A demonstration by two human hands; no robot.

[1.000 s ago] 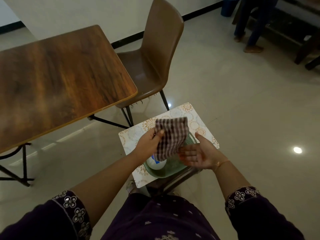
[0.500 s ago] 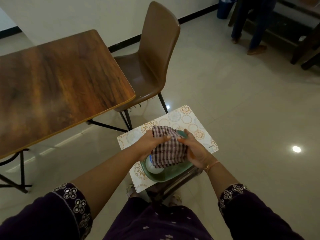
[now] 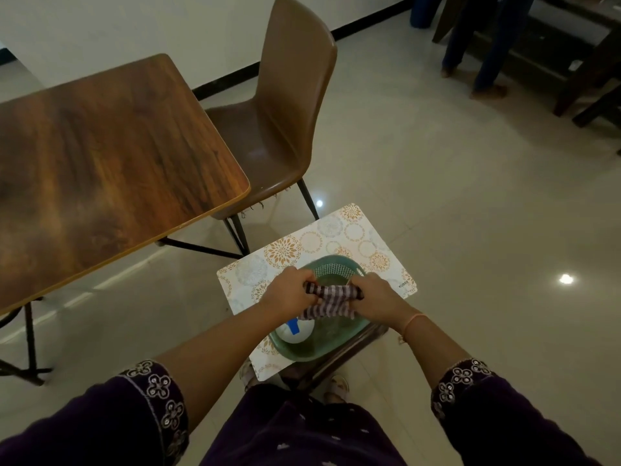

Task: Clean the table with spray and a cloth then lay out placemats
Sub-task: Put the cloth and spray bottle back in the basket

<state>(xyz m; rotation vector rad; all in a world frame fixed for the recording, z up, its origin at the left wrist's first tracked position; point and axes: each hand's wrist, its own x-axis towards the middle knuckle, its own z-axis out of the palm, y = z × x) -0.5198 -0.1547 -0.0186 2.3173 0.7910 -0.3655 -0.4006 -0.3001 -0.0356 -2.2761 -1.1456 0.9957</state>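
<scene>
Pale glossy floor tiles (image 3: pixel 437 213) fill the room, catching a ceiling light, and over them the person stands with both hands low in front. Left hand (image 3: pixel 285 292) and right hand (image 3: pixel 376 297) are each closed on an end of the checked cloth (image 3: pixel 331 299) — it is bunched and stretched between the two fists, its lower edge sagging toward the person. Directly under the hands sits a green perforated basket (image 3: pixel 336 269), and just below the left wrist, inside that basket, a white spray bottle with a blue part (image 3: pixel 295 331) shows. The basket rests on a floral placemat (image 3: pixel 302 245), which spreads out beyond the fingertips and to either side on a small stool. Off to the left of the left hand, well apart, stands the wooden table (image 3: pixel 111 169) — its top bare and streaked. Beyond both hands a brown chair (image 3: pixel 285 105) is tucked beside the table's corner. Far past the right hand, someone's legs (image 3: pixel 484 45) stand near dark furniture.
</scene>
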